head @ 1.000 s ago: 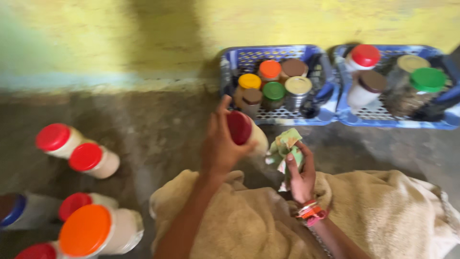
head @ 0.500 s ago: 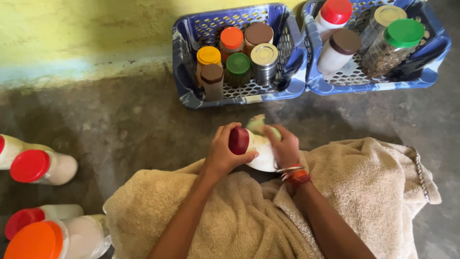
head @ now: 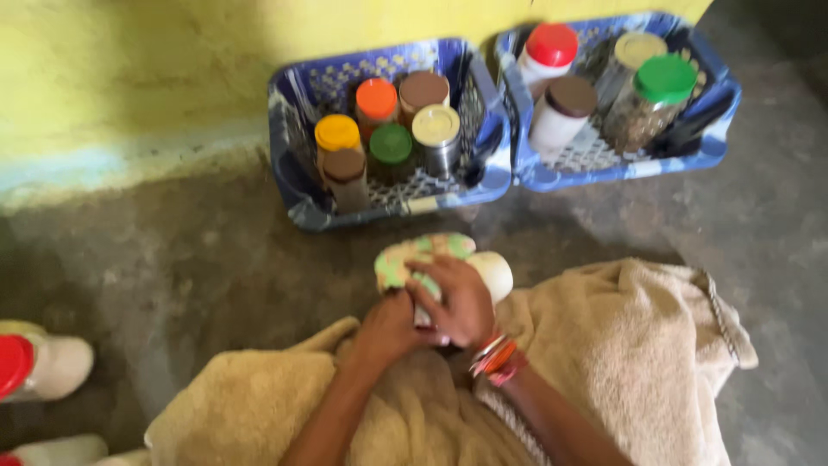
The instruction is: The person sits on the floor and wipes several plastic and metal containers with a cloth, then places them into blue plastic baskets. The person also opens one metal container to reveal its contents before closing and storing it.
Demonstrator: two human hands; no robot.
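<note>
A white jar (head: 494,272) lies on its side over the beige towel (head: 638,345) on my lap. My left hand (head: 388,328) grips its lid end, which is hidden under my fingers. My right hand (head: 457,302), with red bangles at the wrist, presses a green patterned cloth (head: 414,255) against the jar's side. Both hands touch each other at the jar.
Two blue plastic baskets stand against the yellow wall: the left basket (head: 297,185) with several small colour-lidded jars, the right basket (head: 711,121) with larger jars. White jars with red lids (head: 34,367) lie on the grey floor at the left.
The jar's red lid, visible before in my left hand, is now covered. My right hand has moved over the jar with the cloth. The camera has shifted, so the baskets sit more central.
</note>
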